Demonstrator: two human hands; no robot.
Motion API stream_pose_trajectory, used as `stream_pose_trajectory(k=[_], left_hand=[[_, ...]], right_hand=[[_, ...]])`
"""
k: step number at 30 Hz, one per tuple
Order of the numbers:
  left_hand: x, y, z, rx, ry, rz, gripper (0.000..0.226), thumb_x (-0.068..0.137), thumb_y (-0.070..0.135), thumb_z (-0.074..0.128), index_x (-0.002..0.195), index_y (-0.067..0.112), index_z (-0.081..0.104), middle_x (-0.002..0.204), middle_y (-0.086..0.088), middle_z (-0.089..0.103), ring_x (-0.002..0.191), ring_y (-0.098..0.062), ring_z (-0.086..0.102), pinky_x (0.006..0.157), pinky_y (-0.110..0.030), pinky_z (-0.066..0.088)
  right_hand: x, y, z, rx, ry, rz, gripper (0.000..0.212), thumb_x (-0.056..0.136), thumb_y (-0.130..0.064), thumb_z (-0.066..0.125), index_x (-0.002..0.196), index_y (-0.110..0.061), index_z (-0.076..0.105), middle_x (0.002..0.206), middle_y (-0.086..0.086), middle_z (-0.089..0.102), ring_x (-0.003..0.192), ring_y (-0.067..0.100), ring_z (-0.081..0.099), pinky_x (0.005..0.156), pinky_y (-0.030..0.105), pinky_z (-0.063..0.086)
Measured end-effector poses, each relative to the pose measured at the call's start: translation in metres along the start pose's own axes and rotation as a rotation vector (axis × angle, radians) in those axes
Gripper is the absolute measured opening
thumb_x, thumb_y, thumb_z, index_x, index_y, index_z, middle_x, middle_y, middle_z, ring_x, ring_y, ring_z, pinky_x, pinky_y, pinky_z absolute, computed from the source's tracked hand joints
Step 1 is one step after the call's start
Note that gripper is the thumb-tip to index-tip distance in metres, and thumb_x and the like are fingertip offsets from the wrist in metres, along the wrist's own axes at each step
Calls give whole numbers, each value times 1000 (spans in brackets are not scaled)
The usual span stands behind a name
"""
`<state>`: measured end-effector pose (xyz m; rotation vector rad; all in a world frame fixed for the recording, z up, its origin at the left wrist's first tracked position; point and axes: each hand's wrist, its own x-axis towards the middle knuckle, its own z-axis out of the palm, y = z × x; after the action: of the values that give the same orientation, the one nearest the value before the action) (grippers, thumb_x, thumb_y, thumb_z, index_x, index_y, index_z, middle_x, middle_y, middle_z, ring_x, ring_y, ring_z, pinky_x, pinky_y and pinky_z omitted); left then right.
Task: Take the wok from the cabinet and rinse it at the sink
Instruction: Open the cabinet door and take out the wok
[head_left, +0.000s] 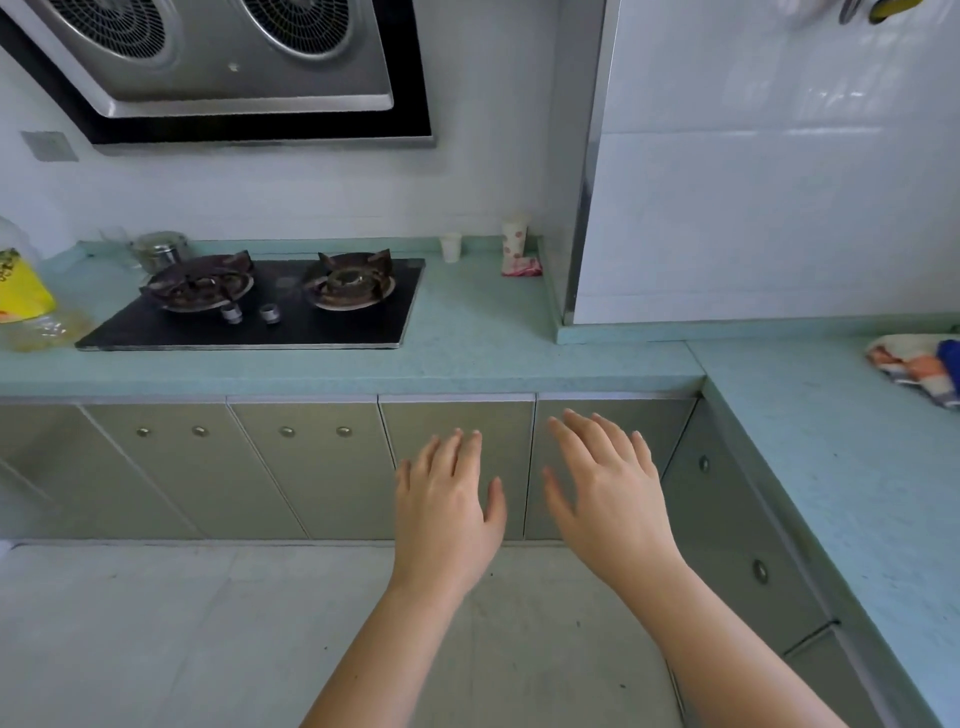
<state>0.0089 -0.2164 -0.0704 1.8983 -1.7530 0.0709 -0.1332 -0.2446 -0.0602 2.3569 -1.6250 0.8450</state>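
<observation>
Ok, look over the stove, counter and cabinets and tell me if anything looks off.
Nothing plainly spilled or broken. The two burners look rusty and grimy, and a striped cloth lies crumpled on the right counter. The cabinet doors under the stove are all shut.

- Single view, head-worn, wide-angle; looks forward and down from above counter height.
- Faces the inner corner of the L-shaped turquoise stone countertop (483, 332). The black glass two-burner gas hob (249, 332) sits left of centre; the steel-and-black range hood (234, 78) is cut by the top edge.
- Nearest: left hand (447, 514) and right hand (608, 499) at lower centre, forearms entering from the bottom edge, before the brushed-metal cabinet doors (322, 467).
</observation>
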Motion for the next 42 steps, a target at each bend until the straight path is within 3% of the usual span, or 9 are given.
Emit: stream_pose_trajectory(k=[14, 23, 27, 30, 33, 37, 42], left_hand=[[110, -44, 93, -261, -204, -36, 47, 88, 24, 55, 132, 9, 47, 135, -7, 53, 126, -24, 45, 107, -34, 30], [172, -44, 177, -637, -227, -489, 51, 90, 21, 53, 138, 17, 36, 145, 2, 41, 133, -12, 35, 106, -22, 25], [192, -44, 220, -820, -177, -729, 45, 90, 16, 54, 134, 17, 42, 138, 0, 49, 121, -7, 45, 99, -21, 30], [204, -47, 249, -1019, -155, -883, 42, 91, 7, 52, 132, 11, 43, 135, -7, 52, 112, -9, 50, 93, -20, 34], [214, -55, 273, -1160, -136, -986, 40, 91, 6, 51, 130, 11, 45, 131, -7, 55, 111, -11, 53, 96, -25, 38], [224, -66, 306, -1262, -137, -1054, 33, 90, 11, 53, 121, 21, 50, 122, 1, 61, 119, -18, 53, 108, -42, 36], [231, -74, 340, -1393, -114, -1092, 38, 90, 9, 53, 125, 24, 47, 120, 0, 60, 115, -17, 56, 91, -32, 42]], right_hand=[[91, 30, 90, -80, -108, 115, 46, 64, -16, 78, 108, -7, 67, 111, 10, 70, 103, 33, 65, 83, 55, 51], [157, 97, 170, -21, -270, 21, 50, 61, -20, 81, 107, -9, 67, 111, 8, 70, 101, 30, 67, 82, 53, 52], [179, 125, 215, -4, -363, -39, 50, 62, -21, 80, 110, -9, 66, 112, 8, 70, 103, 29, 66, 85, 51, 52], [188, 142, 252, 33, -447, -50, 49, 73, -21, 71, 119, -9, 61, 123, 9, 63, 116, 30, 58, 97, 53, 43], [197, 153, 284, 90, -525, -51, 49, 84, -22, 58, 131, -12, 49, 138, 8, 51, 131, 29, 43, 108, 52, 29], [206, 161, 318, 94, -492, -52, 48, 81, -18, 62, 127, -9, 52, 134, 12, 55, 127, 34, 47, 104, 56, 34], [210, 166, 350, 133, -480, -32, 48, 78, -17, 66, 124, -7, 55, 130, 13, 58, 124, 35, 50, 99, 55, 39]])
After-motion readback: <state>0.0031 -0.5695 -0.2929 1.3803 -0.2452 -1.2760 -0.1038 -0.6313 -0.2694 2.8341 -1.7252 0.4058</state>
